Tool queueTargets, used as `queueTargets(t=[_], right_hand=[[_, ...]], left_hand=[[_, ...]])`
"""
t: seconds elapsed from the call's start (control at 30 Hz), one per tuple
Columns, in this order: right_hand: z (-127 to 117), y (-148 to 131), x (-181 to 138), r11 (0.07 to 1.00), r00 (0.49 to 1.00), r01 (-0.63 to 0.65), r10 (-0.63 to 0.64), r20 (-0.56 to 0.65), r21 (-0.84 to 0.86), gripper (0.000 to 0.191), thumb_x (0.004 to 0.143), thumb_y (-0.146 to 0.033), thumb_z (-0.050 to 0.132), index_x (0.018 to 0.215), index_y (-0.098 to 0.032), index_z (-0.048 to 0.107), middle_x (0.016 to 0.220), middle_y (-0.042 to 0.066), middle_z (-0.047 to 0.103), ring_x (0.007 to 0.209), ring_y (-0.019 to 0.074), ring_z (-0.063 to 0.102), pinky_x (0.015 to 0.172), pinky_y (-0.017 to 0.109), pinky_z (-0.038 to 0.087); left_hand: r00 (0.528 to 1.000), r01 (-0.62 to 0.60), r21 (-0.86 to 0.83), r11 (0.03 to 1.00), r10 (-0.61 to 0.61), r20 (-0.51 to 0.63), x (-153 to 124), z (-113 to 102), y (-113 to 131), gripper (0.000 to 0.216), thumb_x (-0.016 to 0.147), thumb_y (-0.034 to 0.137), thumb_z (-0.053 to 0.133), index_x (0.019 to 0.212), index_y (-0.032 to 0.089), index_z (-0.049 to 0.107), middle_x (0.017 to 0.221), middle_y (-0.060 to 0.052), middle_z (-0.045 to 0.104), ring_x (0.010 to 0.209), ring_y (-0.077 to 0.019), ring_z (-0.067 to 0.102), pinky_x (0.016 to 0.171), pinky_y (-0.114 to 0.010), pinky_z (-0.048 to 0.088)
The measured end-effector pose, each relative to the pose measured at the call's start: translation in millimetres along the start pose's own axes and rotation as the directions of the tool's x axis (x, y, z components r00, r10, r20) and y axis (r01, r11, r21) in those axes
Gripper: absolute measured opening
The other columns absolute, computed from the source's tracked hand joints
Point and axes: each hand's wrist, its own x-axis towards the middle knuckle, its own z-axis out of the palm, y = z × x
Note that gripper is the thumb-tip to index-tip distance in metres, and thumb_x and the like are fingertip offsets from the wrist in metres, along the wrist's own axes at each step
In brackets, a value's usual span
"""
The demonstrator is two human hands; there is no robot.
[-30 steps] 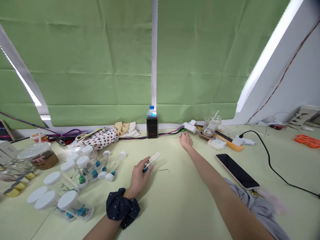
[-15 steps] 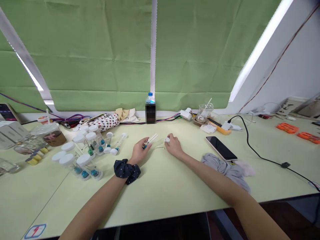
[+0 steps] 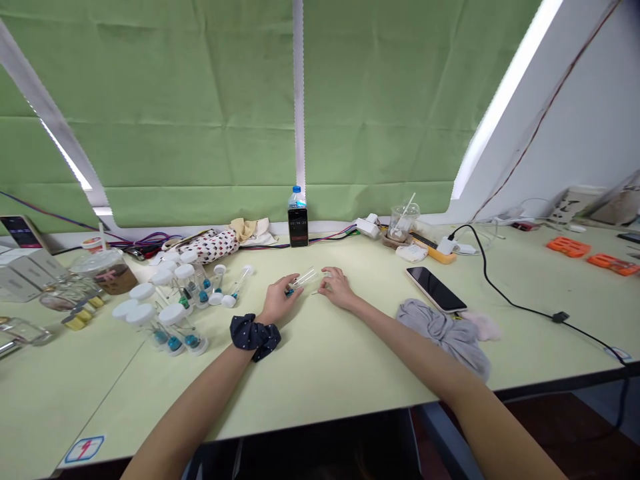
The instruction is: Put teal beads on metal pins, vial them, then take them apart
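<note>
From where I stand, the left hand (image 3: pixel 280 298) has its fingers round a clear tube (image 3: pixel 306 276), blue at its near end. The tube lies just left of the right hand (image 3: pixel 337 290), its long axis running from near left to far right, with the clear end nearer the right fingertips. Those are curled beside a thin metal rod (image 3: pixel 315 293); I can't tell whether they grip anything. White-lidded jars (image 3: pixel 173 313) stand left, a phone (image 3: pixel 435 290) lies right, and a bottle (image 3: pixel 297 198) stands far.
</note>
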Motion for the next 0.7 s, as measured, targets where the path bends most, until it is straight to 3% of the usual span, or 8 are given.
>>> queueTargets(t=[0.17,0.33,0.47,0.57,0.7], right_hand=[[6.5,-3.4,-1.8,0.997,1.000,0.021,-0.021,-0.003,-0.069,0.012,0.083,-0.024,0.058,0.073,-0.018,0.060,0.124,0.008,0.046,0.120,0.0255,0.031,0.093,0.046,0.029],[-0.1,-7.5,-3.2,0.996,0.979,-0.007,-0.011,-0.204,-0.089,0.011,0.087,-0.021,0.050,0.078,-0.018,0.056,0.104,0.009,0.056,0.105,0.0241,0.042,0.085,0.041,0.032],[-16.4,-8.7,-2.0,0.992,0.928,-0.005,0.052,-0.370,0.127,0.012,0.089,-0.023,0.044,0.081,-0.020,0.052,0.085,0.005,0.056,0.079,0.0182,0.049,0.073,0.032,0.038],[-25.4,-11.0,-2.2,0.955,0.909,0.076,0.053,-0.414,0.288,0.013,0.087,-0.025,0.043,0.077,-0.020,0.050,0.080,0.003,0.054,0.070,0.0154,0.049,0.066,0.029,0.040],[-29.3,-18.5,-3.8,0.898,0.902,0.068,0.132,-0.412,0.436,0.016,0.085,-0.033,0.048,0.075,-0.021,0.053,0.077,0.003,0.054,0.064,0.0143,0.047,0.060,0.028,0.040]], left_hand=[[1.000,-0.001,0.016,1.000,0.001,0.002,0.1,-0.1,0.3,0.041,0.080,0.041,0.056,0.115,0.020,0.059,0.099,-0.005,0.066,0.073,-0.0148,0.059,0.073,-0.029,0.049],[1.000,-0.021,-0.003,1.000,0.021,0.007,0.8,-0.6,2.0,0.040,0.081,0.040,0.055,0.116,0.020,0.059,0.101,-0.006,0.066,0.076,-0.0153,0.060,0.076,-0.031,0.050],[0.999,-0.040,-0.033,0.999,0.041,0.032,1.4,-2.2,5.1,0.041,0.081,0.039,0.056,0.117,0.020,0.057,0.102,-0.005,0.066,0.076,-0.0149,0.060,0.077,-0.030,0.050],[0.998,-0.037,-0.048,0.998,0.039,0.046,1.4,-2.9,6.8,0.041,0.081,0.038,0.056,0.118,0.021,0.057,0.102,-0.005,0.066,0.076,-0.0146,0.060,0.075,-0.030,0.050],[0.998,-0.042,-0.051,0.998,0.045,0.049,0.9,-2.9,8.1,0.040,0.081,0.037,0.056,0.117,0.020,0.057,0.101,-0.006,0.066,0.075,-0.0148,0.060,0.076,-0.031,0.050]])
